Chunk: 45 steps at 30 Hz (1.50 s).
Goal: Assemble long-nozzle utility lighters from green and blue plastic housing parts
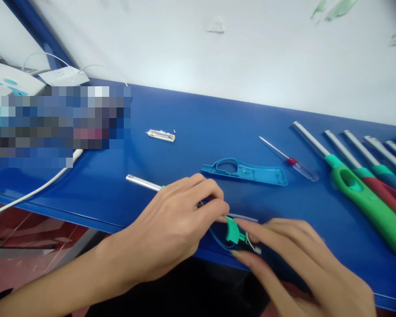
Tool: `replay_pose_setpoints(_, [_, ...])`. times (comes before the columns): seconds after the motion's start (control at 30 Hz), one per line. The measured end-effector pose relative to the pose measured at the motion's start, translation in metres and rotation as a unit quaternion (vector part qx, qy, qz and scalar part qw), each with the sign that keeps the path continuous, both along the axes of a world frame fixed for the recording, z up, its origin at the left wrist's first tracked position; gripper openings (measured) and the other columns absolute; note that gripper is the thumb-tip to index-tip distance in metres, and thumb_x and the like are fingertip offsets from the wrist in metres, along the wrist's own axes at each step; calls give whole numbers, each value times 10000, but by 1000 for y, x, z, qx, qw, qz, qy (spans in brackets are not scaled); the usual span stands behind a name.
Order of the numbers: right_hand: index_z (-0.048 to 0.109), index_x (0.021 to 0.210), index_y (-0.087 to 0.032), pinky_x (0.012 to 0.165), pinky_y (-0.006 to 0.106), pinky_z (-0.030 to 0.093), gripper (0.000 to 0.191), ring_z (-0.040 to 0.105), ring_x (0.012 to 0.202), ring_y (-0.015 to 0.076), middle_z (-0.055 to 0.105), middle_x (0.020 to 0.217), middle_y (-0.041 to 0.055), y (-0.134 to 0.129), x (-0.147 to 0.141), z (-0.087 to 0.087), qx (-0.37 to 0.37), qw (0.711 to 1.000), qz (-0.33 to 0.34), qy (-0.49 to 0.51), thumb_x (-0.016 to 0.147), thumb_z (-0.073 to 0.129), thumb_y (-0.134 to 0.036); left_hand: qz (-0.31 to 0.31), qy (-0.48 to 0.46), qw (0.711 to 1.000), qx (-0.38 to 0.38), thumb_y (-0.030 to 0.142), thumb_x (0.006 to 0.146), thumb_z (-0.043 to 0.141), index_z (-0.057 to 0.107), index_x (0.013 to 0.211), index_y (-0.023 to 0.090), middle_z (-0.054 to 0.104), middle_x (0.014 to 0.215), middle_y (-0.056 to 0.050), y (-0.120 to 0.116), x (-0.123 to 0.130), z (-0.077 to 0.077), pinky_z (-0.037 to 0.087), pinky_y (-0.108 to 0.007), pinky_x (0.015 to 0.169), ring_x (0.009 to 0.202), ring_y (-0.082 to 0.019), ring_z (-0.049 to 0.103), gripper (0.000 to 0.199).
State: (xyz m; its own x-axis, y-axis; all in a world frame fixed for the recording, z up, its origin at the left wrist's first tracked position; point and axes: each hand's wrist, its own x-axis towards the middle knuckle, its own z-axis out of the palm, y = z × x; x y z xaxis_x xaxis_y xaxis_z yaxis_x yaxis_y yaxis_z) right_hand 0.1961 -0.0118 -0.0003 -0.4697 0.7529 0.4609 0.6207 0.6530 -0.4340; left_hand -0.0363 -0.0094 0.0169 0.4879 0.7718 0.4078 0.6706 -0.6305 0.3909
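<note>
My left hand [181,215] is closed over an opened gas lighter at the table's front edge. The lighter's silver metal tube [141,182] sticks out to the left beyond my knuckles, and my palm hides much of the body. Between my two hands a green trigger [232,231] shows inside the blue housing, with a thin white wire [250,241] beside it. My right hand [303,259] pinches around the trigger, index finger at its upper side and thumb low by the housing rim. Behind them lies the other blue housing half [264,175], hollow side up.
A clear-handled screwdriver [302,170] lies right of the housing half. Several assembled lighters, one green [369,202], line the right side. A small clear fuel tank [161,135] lies farther back. A white cable [49,182] crosses the blue table's left side, near a blurred-out area.
</note>
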Motion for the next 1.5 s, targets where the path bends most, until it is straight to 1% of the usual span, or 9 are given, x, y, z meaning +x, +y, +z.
replay_pose_setpoints(0.1, [708, 1098, -310, 772, 238, 546, 221, 688, 916, 144, 751, 938, -46, -3, -4, 3, -27, 996, -4, 87, 962, 642, -149, 6, -6, 1000, 3, -53, 961, 499, 655, 962, 119, 635, 994, -46, 0, 0, 0, 442, -298, 714, 833, -148, 532, 232])
replay_pose_setpoints(0.17, [714, 1031, -303, 760, 240, 546, 216, 684, 901, 143, 748, 915, -49, -5, -6, 4, -35, 993, -7, 113, 956, 633, -117, 7, -4, 1000, 8, -44, 968, 500, 662, 975, 118, 636, 1000, -49, 0, 0, -1, 440, -297, 708, 837, -149, 534, 230])
replay_pose_setpoints(0.33, [719, 1027, -293, 735, 231, 554, 211, 680, 839, 136, 737, 879, -46, -2, -4, 4, -33, 993, -4, 116, 943, 645, -113, 4, 15, 999, 29, -8, 1003, 480, 654, 997, 113, 633, 1017, -61, -2, -1, -3, 449, -313, 715, 843, -157, 532, 212])
replay_pose_setpoints(0.5, [723, 1099, -276, 754, 202, 561, 272, 685, 918, 140, 743, 912, -39, 2, 2, 2, -14, 995, 45, 84, 883, 705, -113, 10, 36, 998, 54, 11, 1027, 438, 640, 1013, 108, 629, 1043, -77, -3, 1, -4, 469, -342, 754, 882, -180, 545, 224])
replay_pose_setpoints(0.63, [742, 1069, -311, 793, 191, 537, 253, 675, 921, 122, 738, 896, -61, -2, 0, 1, -13, 993, -17, 113, 908, 692, -122, 11, 41, 998, 54, 8, 1026, 432, 630, 1018, 109, 619, 1043, -72, -3, 1, -3, 469, -346, 758, 887, -184, 549, 222])
replay_pose_setpoints(0.8, [739, 970, -330, 782, 214, 525, 197, 670, 840, 116, 734, 854, -80, -6, -4, 0, -27, 989, -54, 136, 932, 685, -145, 3, 64, 997, 37, -19, 998, 417, 591, 1021, 127, 597, 1038, -58, -2, 1, -4, 454, -351, 757, 892, -190, 547, 229])
replay_pose_setpoints(1.13, [735, 944, -310, 740, 234, 509, 187, 661, 870, 127, 732, 845, -64, -8, -8, 0, -42, 987, -55, 148, 929, 691, -128, 9, 69, 998, 1, -74, 936, 403, 529, 1042, 170, 568, 1049, -40, -4, -1, -5, 423, -355, 761, 900, -196, 532, 294])
replay_pose_setpoints(1.33, [729, 916, -292, 758, 264, 523, 210, 660, 887, 145, 698, 808, -50, -9, -10, 0, -47, 981, -51, 179, 912, 688, -86, 11, 65, 998, -13, -52, 962, 432, 499, 1017, 182, 578, 1042, -42, -3, 0, -5, 427, -353, 787, 917, -200, 535, 249])
replay_pose_setpoints(1.5, [739, 903, -297, 723, 270, 521, 204, 677, 822, 149, 711, 797, -54, -7, -10, 1, -41, 983, -52, 173, 897, 701, -97, 16, 74, 997, -24, -42, 969, 435, 487, 1016, 183, 576, 1044, -46, -2, 1, -6, 426, -355, 794, 919, -203, 523, 235])
